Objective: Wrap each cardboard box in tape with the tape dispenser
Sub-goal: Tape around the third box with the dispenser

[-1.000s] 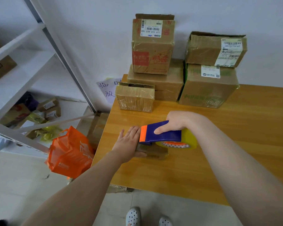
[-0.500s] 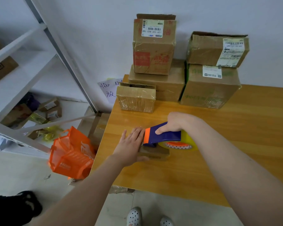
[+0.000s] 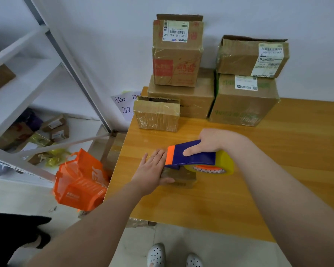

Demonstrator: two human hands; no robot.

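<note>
Mid-wrap on a small cardboard box (image 3: 178, 179), flat on the wooden table (image 3: 239, 199) toward its 9 o'clock side, not far from the near edge. Pinned there by the left hand (image 3: 152, 168): palm down on the box's 9 o'clock end, fingers straight and together, thumb along the near face, curled round nothing.

Right hand (image 3: 210, 140) wrapped over the blue body of the tape dispenser (image 3: 191, 156), thumb pressed to its near side, fingers curled over the far side, a firm grasp on the tool. Orange nose of the dispenser down over the box top, right against the left fingertips. Yellowish tape roll (image 3: 223, 164) hanging past the box toward 3 o'clock, above the tabletop. Cannot tell whether any strip is already stuck down; most of the box hidden under hand and tool.

At 12 o'clock from that box, well apart: a taped box (image 3: 156, 116), banded all round in glossy, wrinkled tape. Looks finished. Behind it, against the wall from 12 to 2 o'clock, two stacks: a tall box (image 3: 176, 54) on a flat box (image 3: 193, 101), and a labelled box (image 3: 251, 56) on a large box (image 3: 241, 105). Some sheen on these, but impossible to say whether fresh wrapping or old shipping tape.

Judged from that: probably one done, one in hand, as many as four to go.

Off the table at 9 o'clock: an orange bag (image 3: 79, 182).
</note>
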